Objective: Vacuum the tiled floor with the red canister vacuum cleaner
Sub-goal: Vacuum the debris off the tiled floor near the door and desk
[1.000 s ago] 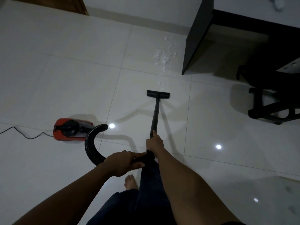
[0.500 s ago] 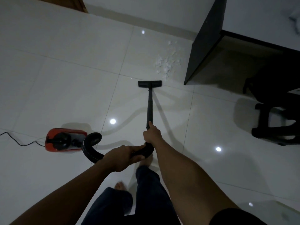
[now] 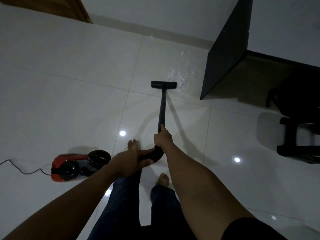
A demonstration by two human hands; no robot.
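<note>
Beyond the right hand gripping the wand, the nozzle sat beside uncollected white scraps, the left hand clasping the hose.

Glossy white tiled floor with light reflections; white wall and wooden door beyond; black desk and chair at right.

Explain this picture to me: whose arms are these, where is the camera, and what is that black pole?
No robot here: a person wears a camera on the head, looking forward and down. The right hand grips the black wand of a red canister vacuum; the left hand holds its curved hose. The floor head rests on the tiled floor, beside white scraps near a dark desk. A power cord trails from the vacuum.
</note>
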